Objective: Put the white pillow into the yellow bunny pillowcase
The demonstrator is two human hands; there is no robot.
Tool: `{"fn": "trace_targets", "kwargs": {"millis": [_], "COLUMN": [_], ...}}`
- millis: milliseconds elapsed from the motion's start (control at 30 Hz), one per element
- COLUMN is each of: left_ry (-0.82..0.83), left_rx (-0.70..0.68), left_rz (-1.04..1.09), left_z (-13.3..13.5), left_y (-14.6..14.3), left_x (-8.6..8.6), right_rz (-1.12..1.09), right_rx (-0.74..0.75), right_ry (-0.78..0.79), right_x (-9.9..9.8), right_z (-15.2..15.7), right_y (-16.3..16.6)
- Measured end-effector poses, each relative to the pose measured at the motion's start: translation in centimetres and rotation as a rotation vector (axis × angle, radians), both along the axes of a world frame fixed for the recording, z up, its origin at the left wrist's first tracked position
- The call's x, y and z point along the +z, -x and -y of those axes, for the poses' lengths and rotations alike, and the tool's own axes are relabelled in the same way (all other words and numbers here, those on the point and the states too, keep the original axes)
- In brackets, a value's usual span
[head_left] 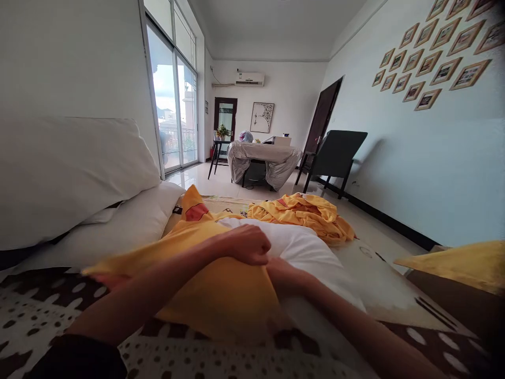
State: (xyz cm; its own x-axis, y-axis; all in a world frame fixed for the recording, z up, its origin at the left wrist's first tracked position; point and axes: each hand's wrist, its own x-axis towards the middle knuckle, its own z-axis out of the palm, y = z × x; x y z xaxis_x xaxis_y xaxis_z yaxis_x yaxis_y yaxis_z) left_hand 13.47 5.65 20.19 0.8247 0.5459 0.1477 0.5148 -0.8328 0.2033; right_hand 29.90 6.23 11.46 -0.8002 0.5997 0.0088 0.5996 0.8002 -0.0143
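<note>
A white pillow (pixel 311 258) lies on the bed in front of me, partly covered on its left by a yellow pillowcase (pixel 221 295) with red-orange patches. My left hand (pixel 250 245) is closed in a fist at the pillowcase's edge, gripping the fabric. Just below and right of it, my right hand (pixel 286 279) reaches against the pillow at the case's opening. The right fingers are hidden behind the left hand and the cloth. A crumpled yellow cloth (pixel 307 213) rests beyond the pillow.
White pillows (pixel 79 179) are stacked at the left against the wall. The patterned bedsheet (pixel 398 279) spreads beneath. More yellow fabric (pixel 461 263) lies at the right edge. Past the bed stand a covered table (pixel 260 152) and a dark chair (pixel 339 152).
</note>
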Motion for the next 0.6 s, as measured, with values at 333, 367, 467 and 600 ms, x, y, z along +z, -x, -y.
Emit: {"fn": "trace_targets", "kwargs": {"millis": [333, 367, 467, 600], "left_ry": [0.103, 0.107, 0.050, -0.052], "left_rx": [-0.057, -0.042, 0.019, 0.014], "left_rz": [-0.229, -0.223, -0.179, -0.126], "left_z": [1.6, 1.8, 2.5, 2.9], "left_y": [4.2, 4.0, 3.4, 3.2], "left_x": [-2.1, -2.2, -2.8, -2.8], "right_rz": [-0.309, -0.345, -0.252, -0.113], "right_rx": [0.220, 0.134, 0.009, 0.029], "right_ry": [0.329, 0.193, -0.087, -0.207], "right_x": [7.0, 7.4, 5.1, -0.4], "right_z": [-0.9, -2.2, -4.9, -4.8], "right_y": [-1.9, -1.5, 1.0, 4.2]}}
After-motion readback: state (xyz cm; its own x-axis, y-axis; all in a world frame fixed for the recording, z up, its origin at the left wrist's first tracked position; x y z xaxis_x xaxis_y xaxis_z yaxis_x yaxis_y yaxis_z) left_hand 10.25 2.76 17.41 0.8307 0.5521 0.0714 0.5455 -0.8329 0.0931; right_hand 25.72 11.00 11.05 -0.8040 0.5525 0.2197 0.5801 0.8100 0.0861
